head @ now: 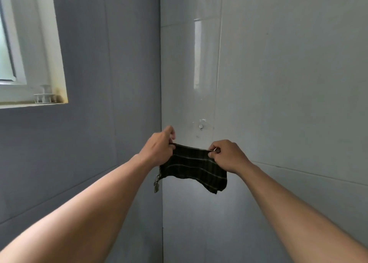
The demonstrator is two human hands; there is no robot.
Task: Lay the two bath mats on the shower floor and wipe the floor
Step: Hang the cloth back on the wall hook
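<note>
A small dark cloth (pixel 194 168) with thin pale stripes hangs stretched between both my hands, in front of the corner where two tiled walls meet. My left hand (pixel 158 149) pinches its upper left corner. My right hand (pixel 227 156) pinches its upper right corner. The cloth's lower edge droops freely, with a small tag dangling at the lower left. Just above the cloth a small hook (pixel 201 126) is fixed to the white wall. Neither bath mats nor the shower floor are in view.
A grey tiled wall (pixel 89 123) is on the left and a glossy white tiled wall (pixel 288 93) on the right. At the upper left is a white-framed window (pixel 29 44), with a small white plastic holder (pixel 44 96) on its sill.
</note>
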